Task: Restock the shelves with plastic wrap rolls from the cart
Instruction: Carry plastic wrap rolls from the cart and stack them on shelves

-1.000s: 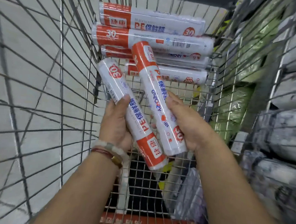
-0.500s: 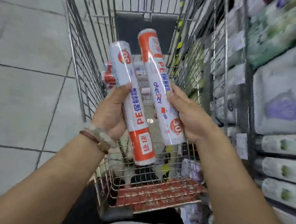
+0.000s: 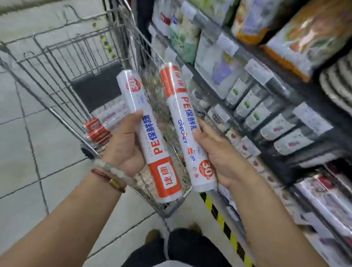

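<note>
Two rolls are held above the cart point(image 3: 57, 68), left of the shelves point(image 3: 281, 84). Left hand point(image 3: 124, 148) fingers curl round one roll point(image 3: 148, 135); right hand point(image 3: 221, 156) fingers grip the other roll point(image 3: 184, 121). More rolls point(image 3: 98, 128) lie in the cart.

Even, flat indoor light, fairly bright, with hardly any shadow on the floor point(image 3: 25, 155). The shelves point(image 3: 276, 88) and cart point(image 3: 72, 61) smear with motion blur. Straight lines bow toward the edges.
</note>
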